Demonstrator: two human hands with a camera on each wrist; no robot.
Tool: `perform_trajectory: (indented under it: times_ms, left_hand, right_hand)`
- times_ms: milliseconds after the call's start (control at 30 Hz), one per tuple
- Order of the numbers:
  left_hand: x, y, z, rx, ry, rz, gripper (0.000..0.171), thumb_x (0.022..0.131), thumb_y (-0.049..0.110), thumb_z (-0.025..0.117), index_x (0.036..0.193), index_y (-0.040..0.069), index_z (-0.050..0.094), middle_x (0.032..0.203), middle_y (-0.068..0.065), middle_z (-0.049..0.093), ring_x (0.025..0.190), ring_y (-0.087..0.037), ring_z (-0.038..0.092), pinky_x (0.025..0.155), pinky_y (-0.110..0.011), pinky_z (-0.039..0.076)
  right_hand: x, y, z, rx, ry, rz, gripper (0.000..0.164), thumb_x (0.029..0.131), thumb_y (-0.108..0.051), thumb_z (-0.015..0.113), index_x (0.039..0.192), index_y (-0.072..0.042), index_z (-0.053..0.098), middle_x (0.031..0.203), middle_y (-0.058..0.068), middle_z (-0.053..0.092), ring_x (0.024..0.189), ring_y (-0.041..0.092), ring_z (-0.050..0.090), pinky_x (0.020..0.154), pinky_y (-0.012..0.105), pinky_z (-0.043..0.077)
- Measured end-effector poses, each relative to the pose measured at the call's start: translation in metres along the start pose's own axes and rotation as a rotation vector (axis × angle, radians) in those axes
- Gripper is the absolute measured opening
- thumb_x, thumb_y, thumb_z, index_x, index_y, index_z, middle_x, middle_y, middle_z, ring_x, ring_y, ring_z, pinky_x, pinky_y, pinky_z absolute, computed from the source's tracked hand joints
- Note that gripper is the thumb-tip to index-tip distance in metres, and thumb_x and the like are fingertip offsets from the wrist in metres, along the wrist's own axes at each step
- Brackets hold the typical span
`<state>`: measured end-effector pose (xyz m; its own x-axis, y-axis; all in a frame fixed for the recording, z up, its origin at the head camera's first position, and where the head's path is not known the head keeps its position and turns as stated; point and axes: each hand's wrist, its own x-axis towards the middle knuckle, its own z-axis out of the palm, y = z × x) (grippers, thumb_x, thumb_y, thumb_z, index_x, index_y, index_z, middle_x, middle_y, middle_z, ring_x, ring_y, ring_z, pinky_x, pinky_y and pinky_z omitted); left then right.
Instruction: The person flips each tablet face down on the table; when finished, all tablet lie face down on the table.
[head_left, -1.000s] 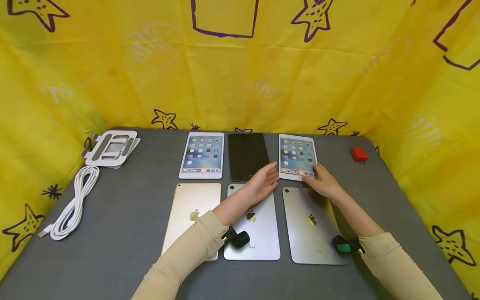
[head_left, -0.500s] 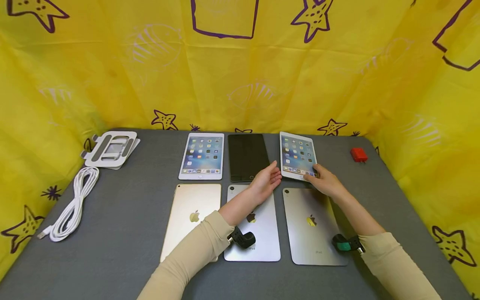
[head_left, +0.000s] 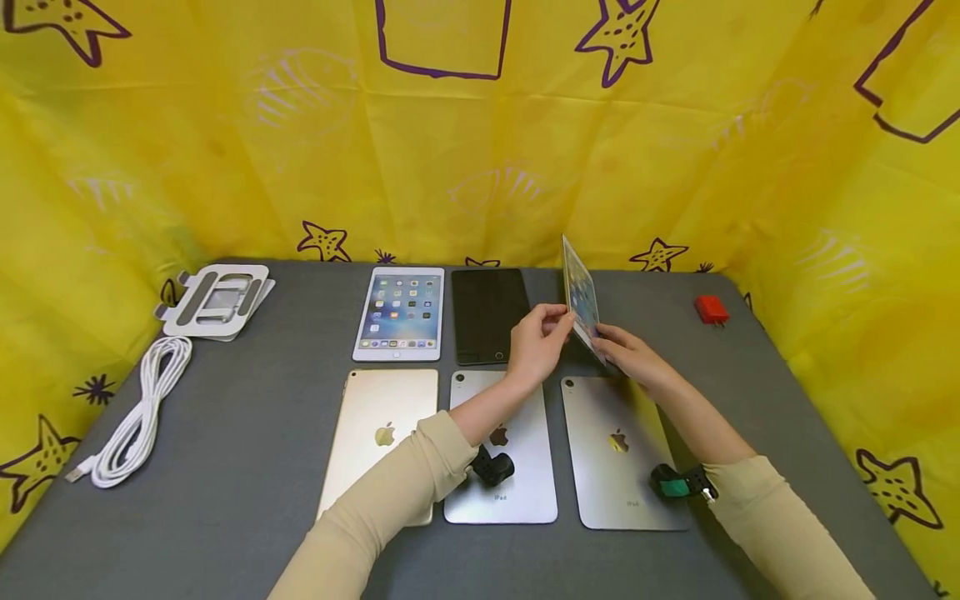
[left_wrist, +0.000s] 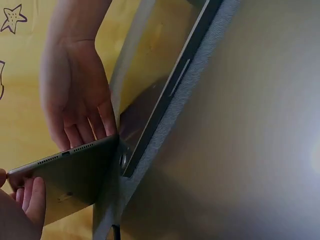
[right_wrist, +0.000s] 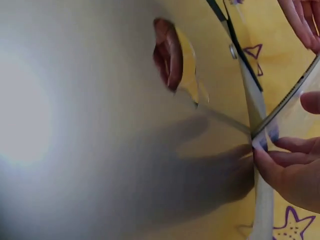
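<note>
Head view, left to right: a coiled white cable (head_left: 142,417) lay on the grey surface (head_left: 247,500), with a folded white stand (head_left: 217,300) just beyond it. Next came a gold-backed tablet (head_left: 384,400), face down and partly under the left sleeve (head_left: 397,492), then a lit white tablet (head_left: 399,315) behind it, screen up. A dark-screened tablet (head_left: 487,312) lay beside that, a silver tablet (head_left: 525,492) face down before it. Left hand (head_left: 536,346) pinched the left edge of a raised white tablet (head_left: 582,292), which stood steeply tilted at the far side; contact of its lowest corner with the surface could not be told. Another silver-backed tablet (head_left: 611,475) lay face down in front. Right hand (head_left: 633,360) gripped the raised tablet's lower right corner. Farthest right: a red adapter (head_left: 711,310), well apart.
</note>
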<state>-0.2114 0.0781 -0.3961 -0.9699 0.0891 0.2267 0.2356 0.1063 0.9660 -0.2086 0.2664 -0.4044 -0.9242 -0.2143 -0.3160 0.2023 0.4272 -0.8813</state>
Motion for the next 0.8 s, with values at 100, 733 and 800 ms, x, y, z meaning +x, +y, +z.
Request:
perform_trajectory:
  times_ms: [100,733,800]
  left_hand:
    - [0.002,0.004,0.001,-0.074,-0.016,-0.016,0.025,0.095,0.017,0.064,0.112,-0.002,0.064,0.102,-0.014,0.07,0.091,-0.03,0.069,0.07,-0.021,0.055]
    - [0.004,0.015,0.016,-0.042,-0.081,-0.002,0.039,0.092,0.027,0.07,0.125,0.009,0.061,0.12,-0.002,0.065,0.103,-0.015,0.064,0.079,-0.022,0.052]
    - [0.004,0.015,0.018,-0.043,-0.075,0.001,0.039,0.092,0.027,0.07,0.125,0.009,0.061,0.12,-0.002,0.065,0.102,-0.016,0.064,0.079,-0.022,0.052]
  right_hand:
    - [0.002,-0.001,0.003,0.083,-0.031,-0.028,0.064,0.105,-0.027,0.043,0.153,0.005,0.016,0.157,0.027,0.017,0.142,0.041,0.023,0.114,0.05,0.021]
    - [0.002,-0.037,-0.021,0.145,0.12,-0.154,0.053,0.104,-0.028,0.046,0.147,0.002,0.036,0.147,0.022,0.038,0.118,0.024,0.053,0.099,0.045,0.044]
    - [0.002,-0.044,-0.024,0.134,0.177,-0.192,0.051,0.104,-0.028,0.047,0.146,0.0,0.04,0.146,0.02,0.041,0.116,0.021,0.054,0.099,0.043,0.045]
